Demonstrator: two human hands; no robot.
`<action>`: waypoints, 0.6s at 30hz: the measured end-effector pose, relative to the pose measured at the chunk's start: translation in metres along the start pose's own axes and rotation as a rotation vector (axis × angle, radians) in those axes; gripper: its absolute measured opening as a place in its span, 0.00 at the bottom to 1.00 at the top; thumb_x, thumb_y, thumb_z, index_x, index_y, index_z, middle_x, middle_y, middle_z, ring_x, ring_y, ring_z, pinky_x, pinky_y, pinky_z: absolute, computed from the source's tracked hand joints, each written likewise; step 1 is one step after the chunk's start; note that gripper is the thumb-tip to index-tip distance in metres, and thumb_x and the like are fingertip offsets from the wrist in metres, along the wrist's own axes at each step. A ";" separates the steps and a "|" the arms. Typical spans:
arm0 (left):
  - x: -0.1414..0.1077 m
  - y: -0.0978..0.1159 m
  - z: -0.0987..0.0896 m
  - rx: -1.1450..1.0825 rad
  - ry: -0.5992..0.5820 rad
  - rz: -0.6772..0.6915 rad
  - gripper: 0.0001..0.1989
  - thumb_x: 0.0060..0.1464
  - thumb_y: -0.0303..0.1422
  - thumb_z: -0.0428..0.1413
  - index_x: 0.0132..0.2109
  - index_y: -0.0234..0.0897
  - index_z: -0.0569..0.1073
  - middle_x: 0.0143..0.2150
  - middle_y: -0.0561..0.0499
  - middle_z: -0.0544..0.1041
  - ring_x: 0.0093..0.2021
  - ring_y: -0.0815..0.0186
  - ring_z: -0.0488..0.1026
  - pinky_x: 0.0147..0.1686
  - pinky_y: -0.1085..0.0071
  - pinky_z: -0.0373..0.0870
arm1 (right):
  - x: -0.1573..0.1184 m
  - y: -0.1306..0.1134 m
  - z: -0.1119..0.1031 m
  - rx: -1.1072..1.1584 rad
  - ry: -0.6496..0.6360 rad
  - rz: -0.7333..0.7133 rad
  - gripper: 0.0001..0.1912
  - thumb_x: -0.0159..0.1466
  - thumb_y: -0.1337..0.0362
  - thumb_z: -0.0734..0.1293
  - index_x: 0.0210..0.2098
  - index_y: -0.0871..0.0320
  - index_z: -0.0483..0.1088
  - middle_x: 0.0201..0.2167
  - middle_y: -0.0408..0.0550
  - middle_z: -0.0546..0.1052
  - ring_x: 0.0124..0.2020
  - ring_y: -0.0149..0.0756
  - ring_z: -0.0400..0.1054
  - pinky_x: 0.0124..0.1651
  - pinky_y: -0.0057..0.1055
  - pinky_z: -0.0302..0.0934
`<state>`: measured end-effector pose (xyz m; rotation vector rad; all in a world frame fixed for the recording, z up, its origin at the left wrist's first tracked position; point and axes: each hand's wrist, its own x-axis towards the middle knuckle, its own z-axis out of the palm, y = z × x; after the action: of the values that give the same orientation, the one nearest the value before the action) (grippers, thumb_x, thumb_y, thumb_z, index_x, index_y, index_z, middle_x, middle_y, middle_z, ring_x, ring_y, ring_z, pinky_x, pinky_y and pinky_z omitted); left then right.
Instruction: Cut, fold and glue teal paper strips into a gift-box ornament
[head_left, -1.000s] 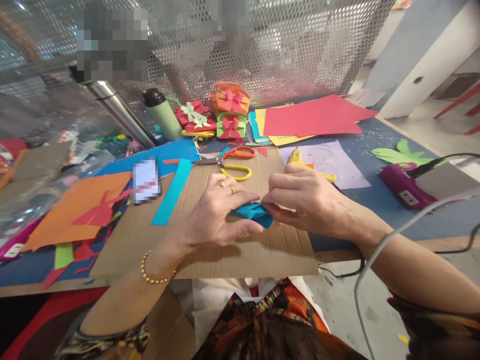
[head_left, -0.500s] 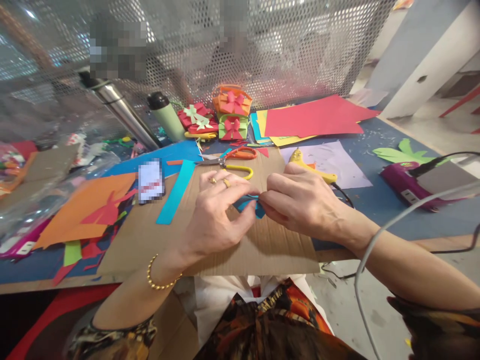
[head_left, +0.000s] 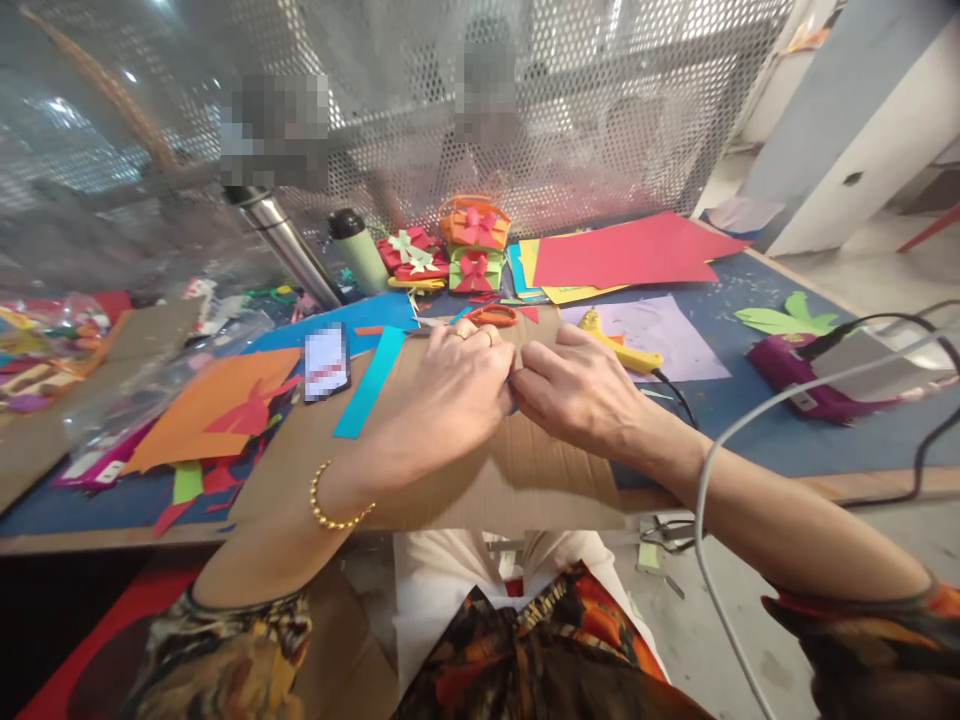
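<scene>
My left hand (head_left: 465, 388), with rings and a gold beaded bracelet (head_left: 330, 505), is closed and pressed up to my right hand (head_left: 574, 390), also closed. Both grip a small folded piece of blue paper over the cardboard sheet (head_left: 555, 490); the fingers hide nearly all of it. A flat blue paper strip (head_left: 369, 385) lies left of my left hand. Just beyond that hand are the orange-handled scissors (head_left: 493, 316), partly covered. A yellow glue gun (head_left: 630, 352) rests on lilac paper (head_left: 690, 345), past my right hand.
A phone (head_left: 325, 362) and orange paper (head_left: 210, 410) with red scraps lie left. Paper gift boxes with bows (head_left: 476, 245), a green bottle (head_left: 360, 250) and a steel flask (head_left: 292, 245) stand behind. Red sheets (head_left: 637, 250) are back right. A grey cable (head_left: 701, 520) hangs over my right forearm.
My left hand has turned over, its back now upward and its knuckles against my right hand. The blue paper, visible before between the fingers, is now almost hidden. The view has shifted slightly.
</scene>
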<state>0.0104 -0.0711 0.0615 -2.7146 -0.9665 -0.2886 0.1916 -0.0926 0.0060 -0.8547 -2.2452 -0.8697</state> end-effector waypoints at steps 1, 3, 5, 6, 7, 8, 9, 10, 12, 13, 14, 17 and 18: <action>0.002 0.000 -0.001 0.027 -0.004 0.008 0.08 0.61 0.23 0.54 0.37 0.35 0.76 0.40 0.42 0.80 0.48 0.49 0.76 0.49 0.53 0.70 | 0.000 0.001 0.002 0.009 -0.012 0.010 0.17 0.73 0.73 0.59 0.30 0.59 0.72 0.28 0.44 0.70 0.25 0.33 0.50 0.36 0.38 0.44; 0.005 0.001 -0.004 0.069 -0.011 0.007 0.09 0.60 0.21 0.53 0.35 0.35 0.77 0.39 0.41 0.81 0.48 0.49 0.77 0.48 0.53 0.71 | 0.002 0.002 0.005 0.030 -0.041 0.048 0.15 0.72 0.72 0.59 0.31 0.60 0.73 0.29 0.45 0.71 0.26 0.33 0.51 0.37 0.38 0.45; 0.008 0.001 -0.008 0.079 -0.001 0.010 0.10 0.60 0.21 0.53 0.34 0.34 0.78 0.38 0.40 0.81 0.48 0.48 0.77 0.48 0.52 0.71 | 0.003 0.005 0.008 0.060 -0.066 0.101 0.14 0.71 0.71 0.60 0.32 0.60 0.73 0.29 0.46 0.71 0.27 0.34 0.52 0.37 0.37 0.46; 0.010 -0.001 -0.010 0.061 0.014 0.010 0.10 0.60 0.22 0.54 0.35 0.34 0.79 0.38 0.40 0.81 0.48 0.47 0.78 0.49 0.51 0.72 | 0.004 0.007 0.008 0.081 -0.069 0.127 0.14 0.70 0.72 0.60 0.31 0.60 0.73 0.29 0.46 0.72 0.27 0.34 0.53 0.38 0.37 0.47; 0.011 -0.003 -0.013 0.021 0.037 0.011 0.10 0.59 0.23 0.54 0.37 0.34 0.80 0.39 0.40 0.82 0.48 0.48 0.78 0.50 0.50 0.72 | 0.004 0.009 0.009 0.104 -0.063 0.149 0.13 0.70 0.72 0.60 0.31 0.60 0.73 0.29 0.46 0.71 0.27 0.33 0.53 0.38 0.37 0.47; 0.011 -0.006 -0.016 -0.041 0.065 0.012 0.10 0.59 0.24 0.55 0.39 0.34 0.82 0.41 0.41 0.83 0.48 0.49 0.78 0.51 0.49 0.73 | 0.004 0.012 0.009 0.125 -0.050 0.167 0.13 0.69 0.72 0.61 0.30 0.59 0.73 0.29 0.46 0.71 0.27 0.33 0.54 0.37 0.36 0.48; 0.011 -0.010 -0.018 -0.116 0.100 0.015 0.11 0.59 0.25 0.55 0.41 0.36 0.83 0.43 0.42 0.84 0.48 0.50 0.79 0.52 0.49 0.73 | 0.004 0.015 0.009 0.145 -0.034 0.185 0.13 0.68 0.72 0.61 0.29 0.59 0.73 0.28 0.46 0.71 0.27 0.33 0.54 0.37 0.36 0.48; 0.010 -0.014 -0.020 -0.197 0.141 0.020 0.12 0.60 0.25 0.55 0.43 0.37 0.83 0.46 0.44 0.85 0.49 0.52 0.79 0.54 0.50 0.73 | 0.003 0.018 0.009 0.169 -0.021 0.204 0.13 0.67 0.72 0.62 0.28 0.59 0.73 0.28 0.45 0.70 0.27 0.33 0.54 0.37 0.36 0.49; 0.006 -0.023 -0.022 -0.337 0.229 0.040 0.13 0.61 0.26 0.54 0.45 0.39 0.83 0.48 0.46 0.85 0.50 0.56 0.80 0.56 0.53 0.74 | 0.002 0.023 0.009 0.243 -0.003 0.254 0.12 0.66 0.72 0.63 0.27 0.58 0.72 0.26 0.44 0.68 0.27 0.33 0.54 0.37 0.34 0.50; 0.003 -0.028 -0.021 -0.391 0.262 0.047 0.12 0.62 0.26 0.54 0.45 0.39 0.83 0.48 0.47 0.85 0.50 0.57 0.80 0.56 0.55 0.74 | 0.002 0.025 0.008 0.291 0.004 0.280 0.11 0.65 0.72 0.63 0.27 0.58 0.72 0.26 0.44 0.68 0.27 0.32 0.55 0.36 0.34 0.51; -0.001 -0.032 -0.019 -0.442 0.275 0.054 0.11 0.62 0.28 0.55 0.46 0.39 0.82 0.48 0.47 0.85 0.50 0.58 0.80 0.56 0.56 0.75 | 0.001 0.027 0.008 0.344 0.016 0.304 0.11 0.64 0.72 0.64 0.26 0.58 0.72 0.25 0.43 0.67 0.28 0.32 0.56 0.36 0.33 0.52; -0.009 -0.041 -0.011 -0.581 0.228 0.080 0.11 0.60 0.29 0.57 0.49 0.38 0.78 0.51 0.45 0.84 0.52 0.59 0.80 0.56 0.58 0.77 | -0.001 0.029 0.008 0.476 0.071 0.333 0.10 0.63 0.71 0.64 0.25 0.58 0.71 0.24 0.41 0.66 0.27 0.30 0.57 0.33 0.30 0.52; -0.011 -0.043 -0.007 -0.618 0.214 0.088 0.10 0.59 0.29 0.57 0.48 0.38 0.76 0.52 0.44 0.83 0.54 0.59 0.80 0.57 0.58 0.77 | -0.002 0.029 0.008 0.498 0.084 0.336 0.10 0.63 0.71 0.64 0.26 0.58 0.71 0.24 0.41 0.66 0.26 0.29 0.57 0.32 0.29 0.52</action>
<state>-0.0260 -0.0473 0.0728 -3.1545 -0.7895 -0.9809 0.2118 -0.0701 0.0103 -0.8937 -2.0288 -0.1739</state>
